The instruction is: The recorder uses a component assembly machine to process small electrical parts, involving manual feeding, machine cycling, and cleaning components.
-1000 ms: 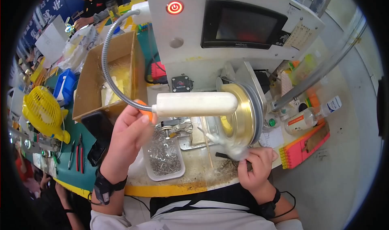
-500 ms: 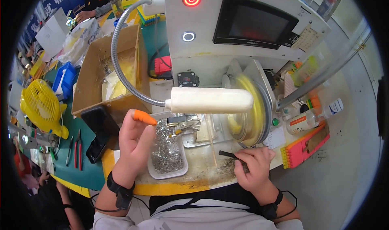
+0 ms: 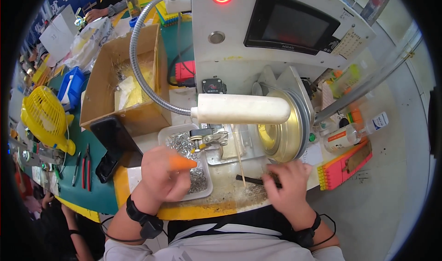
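My left hand [image 3: 163,174], blurred by motion, is over the near side of a white plastic tray [image 3: 209,187] full of small shiny metal pieces [image 3: 199,180]. An orange finger cover [image 3: 182,163] is on its outstretched index finger. The thumb is apart from that finger, and I see nothing between them. My right hand [image 3: 291,185] is at the table's front edge with its fingers loosely curved and apart. Beside its thumb a thin black stick [image 3: 252,180] lies on the table, crossed by a slim wooden stick [image 3: 241,162].
A white tubular lamp [image 3: 241,108] on a bendy metal neck hangs over a small metal clamp [image 3: 212,139]. Behind stands a machine with a gold-coloured wheel [image 3: 276,139] and a dark screen [image 3: 290,21]. A cardboard box [image 3: 99,95] and a phone [image 3: 110,139] are at left.
My left hand has come down and right over the tray. My right hand has let the black stick down onto the table. The spinning wheel looks still, and the button's white ring light is off.
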A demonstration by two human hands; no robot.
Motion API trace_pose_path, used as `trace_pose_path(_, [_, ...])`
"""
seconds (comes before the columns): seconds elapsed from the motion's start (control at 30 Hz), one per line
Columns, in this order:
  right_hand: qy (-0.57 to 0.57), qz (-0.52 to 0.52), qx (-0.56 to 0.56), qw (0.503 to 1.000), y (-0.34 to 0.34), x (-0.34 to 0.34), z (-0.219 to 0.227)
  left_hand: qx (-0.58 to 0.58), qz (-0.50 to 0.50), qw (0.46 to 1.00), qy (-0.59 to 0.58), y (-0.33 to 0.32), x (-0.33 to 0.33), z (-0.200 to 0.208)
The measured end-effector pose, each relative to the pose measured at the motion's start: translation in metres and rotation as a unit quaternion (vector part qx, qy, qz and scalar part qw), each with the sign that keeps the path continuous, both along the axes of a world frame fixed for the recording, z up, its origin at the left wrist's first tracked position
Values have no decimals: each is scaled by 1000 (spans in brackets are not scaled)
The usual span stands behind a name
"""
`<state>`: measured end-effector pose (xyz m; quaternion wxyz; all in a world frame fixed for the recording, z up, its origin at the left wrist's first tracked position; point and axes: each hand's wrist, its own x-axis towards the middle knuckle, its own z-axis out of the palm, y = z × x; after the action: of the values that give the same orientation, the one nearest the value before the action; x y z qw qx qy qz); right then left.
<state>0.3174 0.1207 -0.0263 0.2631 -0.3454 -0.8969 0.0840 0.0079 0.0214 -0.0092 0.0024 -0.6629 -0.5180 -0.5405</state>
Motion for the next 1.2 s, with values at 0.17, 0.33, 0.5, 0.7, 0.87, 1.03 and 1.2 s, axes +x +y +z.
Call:
trace_pose_path(0.17, [-59, -131, 36, 989, 16, 18, -2, -34, -26, 998, 38, 0, 2, 0])
trace_pose_path(0.33, [-32, -127, 20, 991, 17, 21, -7, -43, -44, 996, 58, 1, 3, -2])
trace_pose_path(0.5, [11, -56, -37, 998, 24, 22, -10, -41, -53, 994, 86, 4, 6, -2])
trace_pose_path(0.7, [119, 36, -33, 992, 29, 26, -18, -41, -67, 992, 103, 6, 9, -2])
trace_pose_path(0.87, [117, 8, -62, 991, 24, 28, -22, -21, -79, 991, 104, 8, 11, 0])
trace_pose_path(1.03, [127, -18, -95, 987, 19, 26, -20, -28, -82, 990, 111, 8, 12, 0])
trace_pose_path(1.2, [135, -13, -108, 985, 19, 26, -18, -37, -83, 987, 131, 7, 10, 1])
